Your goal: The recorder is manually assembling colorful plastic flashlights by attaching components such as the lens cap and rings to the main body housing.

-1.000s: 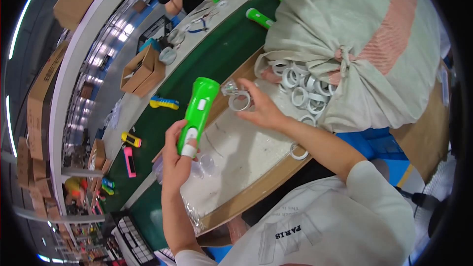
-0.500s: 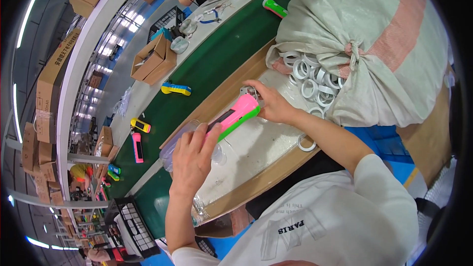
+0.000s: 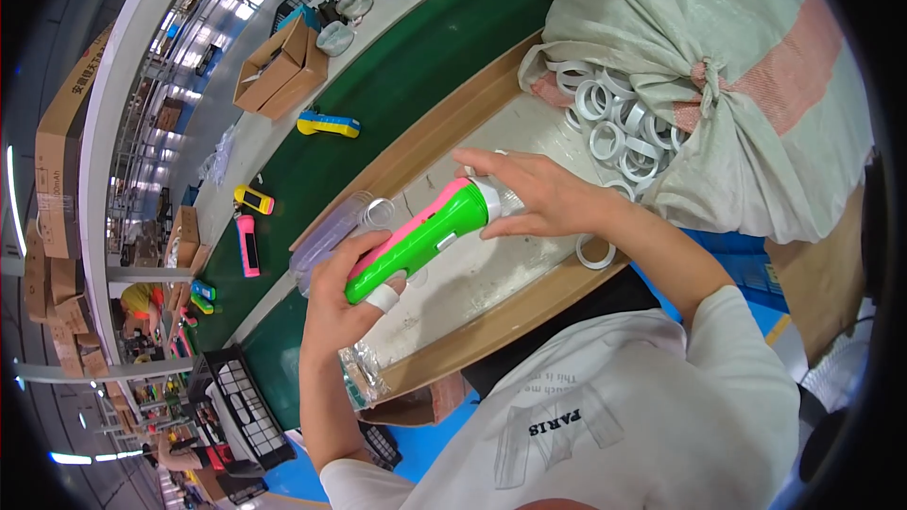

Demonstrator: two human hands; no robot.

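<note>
A pink and green flashlight lies slantwise between my hands, its green side turned up. My left hand grips the narrow tail end; a white band wraps its thumb. At the wide head end sits a white ring, with something clear beside it. My right hand has its fingers and thumb closed around this ring, partly hiding it. Below the hands is a shallow cardboard tray with a pale bottom. Clear plastic cylinders lie by the tray's far left side.
Several loose white rings spill beside a large tied woven sack at the right. Beyond the tray runs a green conveyor belt carrying a blue and yellow flashlight and others. An open cardboard box stands past the belt.
The flashlight has rolled from its pink side to its green side. A white ring now shows on its head, where my right hand had a metallic part before. My left hand shifted to the tail.
</note>
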